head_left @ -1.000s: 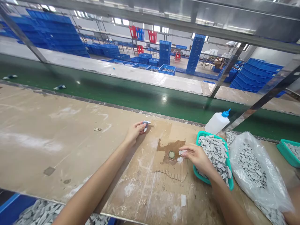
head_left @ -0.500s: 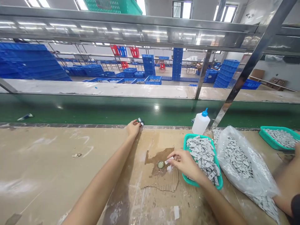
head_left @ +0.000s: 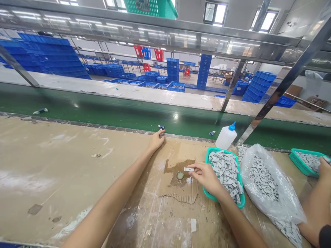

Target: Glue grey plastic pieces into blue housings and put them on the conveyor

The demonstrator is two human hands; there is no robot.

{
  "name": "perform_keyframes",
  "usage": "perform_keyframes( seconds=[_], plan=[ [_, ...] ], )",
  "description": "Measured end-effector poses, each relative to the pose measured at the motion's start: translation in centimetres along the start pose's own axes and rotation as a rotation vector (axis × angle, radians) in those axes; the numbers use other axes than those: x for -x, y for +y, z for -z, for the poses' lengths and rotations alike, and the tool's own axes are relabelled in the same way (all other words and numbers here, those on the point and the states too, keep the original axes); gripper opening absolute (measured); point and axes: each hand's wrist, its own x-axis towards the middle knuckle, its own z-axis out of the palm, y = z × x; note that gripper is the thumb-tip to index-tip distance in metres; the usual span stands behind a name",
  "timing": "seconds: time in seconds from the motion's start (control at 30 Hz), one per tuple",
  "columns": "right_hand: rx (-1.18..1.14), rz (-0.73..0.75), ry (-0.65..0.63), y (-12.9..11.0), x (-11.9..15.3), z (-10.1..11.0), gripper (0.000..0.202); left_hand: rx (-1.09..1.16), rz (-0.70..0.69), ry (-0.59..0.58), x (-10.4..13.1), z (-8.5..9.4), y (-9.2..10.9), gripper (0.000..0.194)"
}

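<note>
My right hand [head_left: 204,175] pinches a small flat white-grey piece [head_left: 188,169] just above a round bottle-cap-like disc [head_left: 180,175], which lies on a torn cardboard sheet [head_left: 170,191]. My left hand [head_left: 157,139] reaches to the near edge of the green belt [head_left: 124,115]. A small dark and white part [head_left: 161,127] is at its fingertips on the belt; whether the fingers still grip it is unclear. Right of my right hand stands a green basket [head_left: 207,159] full of similar grey-white pieces.
A white bottle with a blue cap [head_left: 226,137] stands behind the basket. To its right are a plastic bag of pieces [head_left: 280,196], another green basket [head_left: 301,165] and another person's hand [head_left: 325,169]. A metal post [head_left: 274,91] slants up at right.
The view has shifted and tilted. My left hand's fingers have loosened around the dark part at the belt. My right hand keeps its white-grey piece, now a little above the disc.
</note>
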Motion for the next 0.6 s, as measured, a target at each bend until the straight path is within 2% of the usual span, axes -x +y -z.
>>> perform_keyframes(
  seconds=[0.17, 0.27, 0.33, 0.47, 0.53, 0.6],
  plan=[
    [0.115, 0.064, -0.050, -0.6, -0.1, -0.1, 0.019, -0.052, -0.019, 0.046, 0.1, -0.4, 0.8, 0.043],
    [0.180, 0.123, -0.074, -0.8, -0.1, -0.3, 0.017, -0.048, -0.076, 0.007, -0.8, -2.2, 2.6, 0.043],
    [0.236, 0.151, -0.072, -0.8, -0.1, -0.5, 0.018, -0.019, -0.139, -0.088, -1.5, -4.7, 4.4, 0.042],
    [0.365, 0.163, -0.081, -0.4, -0.1, -1.0, 0.021, 0.065, -0.214, -0.294, -2.7, -11.7, 8.6, 0.047],
    [0.413, 0.158, -0.096, -0.3, -0.1, -1.0, 0.022, 0.101, -0.201, -0.343, -3.1, -14.9, 10.4, 0.046],
    [0.447, 0.151, -0.108, -0.4, -0.1, -1.0, 0.023, 0.130, -0.156, -0.358, -3.4, -17.2, 11.6, 0.039]
  ],
)
